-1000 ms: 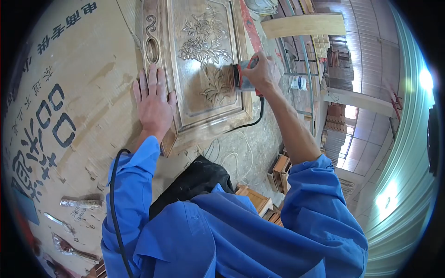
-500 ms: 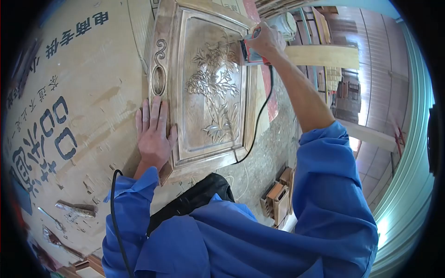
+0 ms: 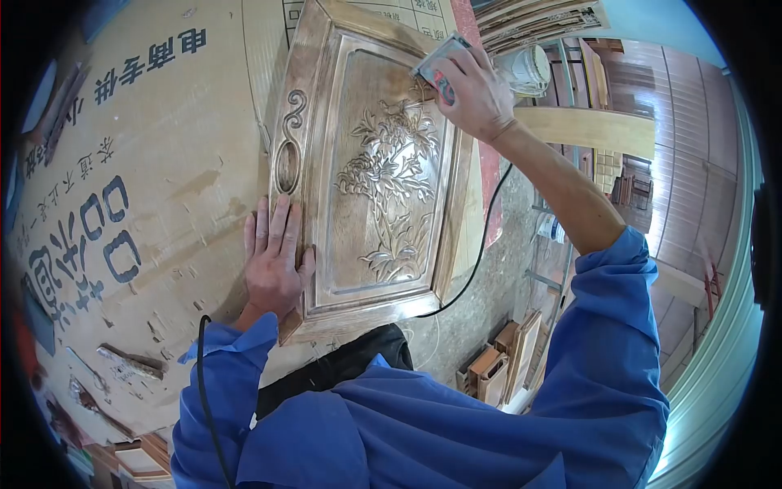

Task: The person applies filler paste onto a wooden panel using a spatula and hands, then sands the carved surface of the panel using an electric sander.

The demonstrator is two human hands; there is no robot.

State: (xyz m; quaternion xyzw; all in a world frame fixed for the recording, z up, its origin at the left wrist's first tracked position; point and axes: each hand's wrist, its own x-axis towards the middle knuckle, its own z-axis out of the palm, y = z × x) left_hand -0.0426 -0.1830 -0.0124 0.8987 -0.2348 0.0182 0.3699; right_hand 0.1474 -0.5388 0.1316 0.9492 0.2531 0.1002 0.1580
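Observation:
A carved wooden cabinet door (image 3: 350, 253), with raised flowers in its middle panel and a scroll on its left rail, lies in front of me. My right hand (image 3: 476, 94) is wrapped round a small grey-and-red electric sander (image 3: 438, 63), held tilted at the door's far right corner. Whether its whole pad touches the wood I cannot make out. My left hand (image 3: 275, 273) rests on the near part of the left rail, its fingers stretched out below the oval carving (image 3: 287, 165). A black cord (image 3: 481, 265) hangs along the door's right side.
Printed cardboard (image 3: 187, 163) covers the surface at left, with wood chips and several hand tools (image 3: 130, 363) on it. Beyond the right edge stand a white bucket (image 3: 523, 69) and a pale board (image 3: 586, 130). Wooden pieces (image 3: 497, 363) stand low on the right.
My right hand has moved the sander from the right rail up towards the far corner and turned it. The left hand keeps its place on the door. The whole view has shifted slightly.

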